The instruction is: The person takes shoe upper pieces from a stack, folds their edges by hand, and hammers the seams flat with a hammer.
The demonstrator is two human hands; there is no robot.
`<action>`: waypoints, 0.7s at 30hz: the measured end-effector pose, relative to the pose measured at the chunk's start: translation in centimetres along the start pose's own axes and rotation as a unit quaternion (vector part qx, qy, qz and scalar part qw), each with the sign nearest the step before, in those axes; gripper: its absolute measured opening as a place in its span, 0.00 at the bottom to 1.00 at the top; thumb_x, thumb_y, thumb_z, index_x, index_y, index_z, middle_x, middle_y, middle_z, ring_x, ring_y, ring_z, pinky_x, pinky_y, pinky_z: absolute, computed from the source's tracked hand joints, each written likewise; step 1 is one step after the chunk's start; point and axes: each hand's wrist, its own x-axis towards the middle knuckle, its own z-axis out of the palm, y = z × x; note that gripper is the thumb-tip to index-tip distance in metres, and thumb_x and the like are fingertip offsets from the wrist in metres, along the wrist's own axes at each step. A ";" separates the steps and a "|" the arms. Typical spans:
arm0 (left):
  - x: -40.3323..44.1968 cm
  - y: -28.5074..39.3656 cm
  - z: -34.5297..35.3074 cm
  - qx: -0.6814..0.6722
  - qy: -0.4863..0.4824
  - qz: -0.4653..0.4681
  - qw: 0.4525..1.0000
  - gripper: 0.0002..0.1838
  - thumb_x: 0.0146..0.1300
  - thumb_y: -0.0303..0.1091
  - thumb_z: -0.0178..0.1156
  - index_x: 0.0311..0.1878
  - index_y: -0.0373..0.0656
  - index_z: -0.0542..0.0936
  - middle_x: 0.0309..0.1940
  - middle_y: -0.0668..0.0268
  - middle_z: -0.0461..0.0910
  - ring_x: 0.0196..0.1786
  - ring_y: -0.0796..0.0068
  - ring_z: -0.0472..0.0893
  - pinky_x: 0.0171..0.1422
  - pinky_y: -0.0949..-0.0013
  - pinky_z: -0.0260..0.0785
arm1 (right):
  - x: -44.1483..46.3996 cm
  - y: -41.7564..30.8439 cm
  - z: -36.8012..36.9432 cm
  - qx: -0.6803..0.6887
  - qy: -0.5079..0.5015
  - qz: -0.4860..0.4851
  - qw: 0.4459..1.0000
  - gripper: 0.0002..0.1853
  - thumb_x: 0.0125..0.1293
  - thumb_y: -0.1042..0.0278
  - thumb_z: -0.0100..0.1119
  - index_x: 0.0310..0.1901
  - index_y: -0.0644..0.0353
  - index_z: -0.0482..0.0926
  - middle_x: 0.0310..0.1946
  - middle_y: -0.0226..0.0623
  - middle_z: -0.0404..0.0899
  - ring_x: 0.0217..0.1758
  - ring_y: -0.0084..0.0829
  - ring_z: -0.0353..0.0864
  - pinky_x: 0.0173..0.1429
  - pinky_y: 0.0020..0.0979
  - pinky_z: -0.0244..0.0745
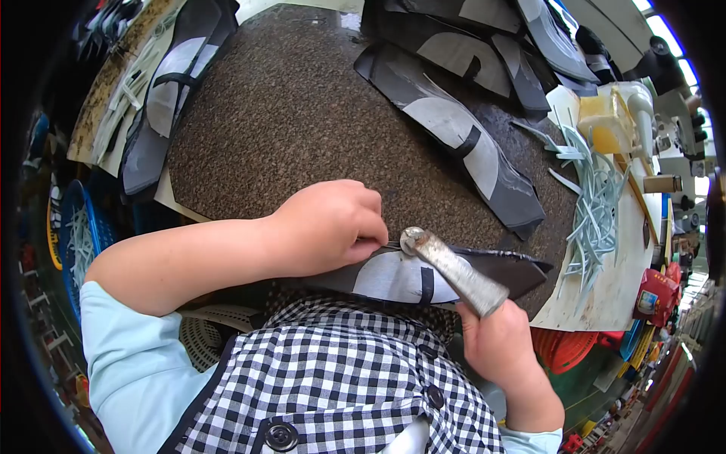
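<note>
At the near edge of the speckled surface [257, 129]: one dark panel [389, 278], pale patch, black strap. Left hand [329, 225]: closed, fingertips pinching the panel's far edge. Right hand [499, 340]: wrapped around a worn hammer [458, 274], its head at that edge. Beyond: similar pieces [457, 136]; rightward, pale strips [591, 204], heaped.
</note>
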 end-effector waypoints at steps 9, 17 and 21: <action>2.2 1.5 1.3 0.130 -0.031 0.145 0.980 0.06 0.51 0.33 0.59 0.26 0.40 0.77 0.30 0.65 0.72 0.35 0.68 0.77 0.36 0.65 0.76 | -0.4 0.2 -0.9 0.057 0.019 0.062 0.996 0.10 0.63 0.75 0.61 0.46 0.63 0.79 0.35 0.50 0.80 0.35 0.53 0.81 0.40 0.43 0.76; 9.5 3.7 7.7 -0.004 0.021 0.074 0.997 0.05 0.54 0.30 0.61 0.31 0.40 0.78 0.32 0.61 0.75 0.38 0.60 0.78 0.40 0.62 0.75 | -5.9 2.8 0.4 -0.013 0.097 0.223 0.970 0.13 0.66 0.67 0.58 0.45 0.68 0.72 0.31 0.54 0.78 0.34 0.57 0.79 0.38 0.52 0.73; 8.7 3.7 7.1 0.029 -0.036 0.125 0.991 0.04 0.52 0.29 0.60 0.28 0.39 0.80 0.30 0.59 0.74 0.37 0.57 0.77 0.42 0.58 0.74 | -6.0 3.3 0.8 0.011 0.123 0.203 0.971 0.13 0.65 0.68 0.59 0.45 0.65 0.69 0.31 0.51 0.78 0.33 0.56 0.79 0.36 0.50 0.74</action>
